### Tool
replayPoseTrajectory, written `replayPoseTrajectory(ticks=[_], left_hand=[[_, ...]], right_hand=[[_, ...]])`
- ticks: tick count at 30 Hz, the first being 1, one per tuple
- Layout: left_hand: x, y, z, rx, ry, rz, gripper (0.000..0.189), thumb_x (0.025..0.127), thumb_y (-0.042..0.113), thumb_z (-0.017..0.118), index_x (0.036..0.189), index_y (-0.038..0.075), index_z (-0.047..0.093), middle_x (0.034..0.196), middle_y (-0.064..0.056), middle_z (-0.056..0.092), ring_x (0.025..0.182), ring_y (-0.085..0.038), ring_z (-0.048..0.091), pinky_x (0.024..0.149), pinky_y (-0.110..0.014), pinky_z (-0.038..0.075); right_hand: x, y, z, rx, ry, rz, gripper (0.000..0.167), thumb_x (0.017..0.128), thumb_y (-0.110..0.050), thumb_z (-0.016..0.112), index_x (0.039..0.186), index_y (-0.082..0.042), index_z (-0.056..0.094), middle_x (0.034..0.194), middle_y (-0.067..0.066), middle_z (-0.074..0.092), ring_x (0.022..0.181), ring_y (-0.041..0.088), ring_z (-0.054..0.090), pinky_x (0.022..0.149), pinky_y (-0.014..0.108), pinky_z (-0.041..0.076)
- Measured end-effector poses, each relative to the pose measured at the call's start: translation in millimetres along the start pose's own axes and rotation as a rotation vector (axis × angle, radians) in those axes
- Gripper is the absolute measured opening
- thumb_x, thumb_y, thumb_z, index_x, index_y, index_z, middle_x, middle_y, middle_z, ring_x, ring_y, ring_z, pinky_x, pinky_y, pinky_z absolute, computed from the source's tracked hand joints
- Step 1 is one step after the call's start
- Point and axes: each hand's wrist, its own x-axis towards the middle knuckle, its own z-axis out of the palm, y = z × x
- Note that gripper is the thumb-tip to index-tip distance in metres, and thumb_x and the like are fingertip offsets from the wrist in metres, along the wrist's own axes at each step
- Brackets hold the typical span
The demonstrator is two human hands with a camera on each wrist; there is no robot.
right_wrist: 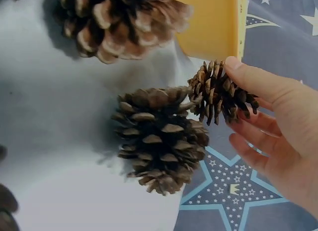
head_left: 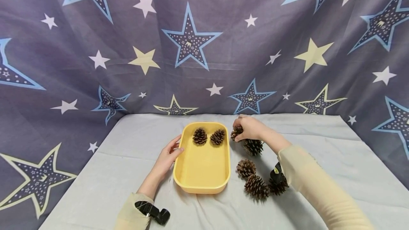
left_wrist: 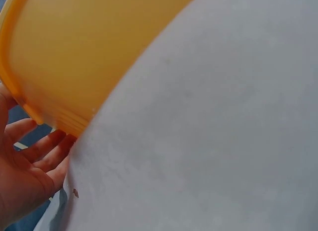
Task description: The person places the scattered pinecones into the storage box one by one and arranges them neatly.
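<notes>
A yellow tray (head_left: pixel 202 173) with rounded corners sits on the cloth, two pine cones (head_left: pixel 200 136) lying at its far end. On its left side, my left hand (head_left: pixel 167 153) holds the wall, thumb over the rim and fingers along the outside. My right hand (head_left: pixel 252 127) pinches a small brown pine cone (right_wrist: pixel 213 92) between thumb and fingers, just right of the tray's far corner. Right beside that cone is a larger, darker pine cone (head_left: pixel 253 147), seen close up in the right wrist view.
Nearer on the right lies a group of three pine cones (head_left: pixel 246 168), one partly hidden behind the black wrist camera (head_left: pixel 277 173). Pale cloth (head_left: pixel 127 159) covers the table, and a grey-purple star-printed curtain (head_left: pixel 204 81) hangs behind it.
</notes>
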Motion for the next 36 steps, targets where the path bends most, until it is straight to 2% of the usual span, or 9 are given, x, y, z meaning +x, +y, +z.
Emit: replayPoseTrajectory(ticks=[5,15,19,26,36], left_hand=[[0.2,-0.8,0.4,0.002,0.003,-0.001,0.053,0.089,0.02,0.055,0.139,0.022,0.037,0.126,-0.016,0.05,0.104,-0.024,0.051,0.076,-0.028,0.05],[0.2,0.2,0.9,-0.002,-0.002,0.007,0.053,0.089,0.02,0.055,0.139,0.018,0.037,0.126,-0.018,0.049,0.102,-0.022,0.051,0.076,-0.025,0.049],[-0.4,0.5,1.1,-0.002,0.002,0.001,0.052,0.089,0.018,0.055,0.139,0.019,0.038,0.125,-0.017,0.049,0.1,-0.02,0.051,0.075,-0.024,0.049],[-0.4,0.0,0.2,-0.003,0.009,-0.006,0.052,0.09,0.018,0.054,0.138,0.024,0.038,0.124,-0.014,0.051,0.1,-0.021,0.051,0.075,-0.026,0.05],[0.2,-0.9,0.8,0.0,0.007,0.0,0.053,0.089,0.02,0.055,0.139,0.023,0.038,0.124,-0.015,0.051,0.1,-0.021,0.052,0.076,-0.027,0.05]], right_hand=[[-0.9,-2.5,-8.2,0.041,0.002,0.017,0.045,0.068,-0.031,0.079,0.104,-0.009,0.063,0.091,0.003,0.05,0.079,0.016,0.049,0.071,0.032,0.046],[-0.3,-4.5,-19.7,-0.012,0.062,-0.005,0.048,0.066,-0.041,0.078,0.102,-0.012,0.065,0.087,0.0,0.049,0.075,0.014,0.048,0.068,0.03,0.044],[0.1,-7.6,-22.7,-0.008,0.056,-0.014,0.051,0.066,-0.045,0.076,0.103,-0.012,0.064,0.089,0.0,0.049,0.076,0.013,0.048,0.068,0.03,0.044],[3.7,-19.6,-27.8,-0.025,0.042,-0.001,0.048,0.069,-0.045,0.075,0.104,-0.014,0.063,0.089,-0.001,0.048,0.075,0.014,0.049,0.068,0.03,0.044],[9.4,-39.2,-25.7,-0.041,0.047,-0.049,0.046,0.072,-0.044,0.072,0.107,-0.016,0.062,0.094,-0.001,0.048,0.075,0.012,0.05,0.067,0.03,0.045]])
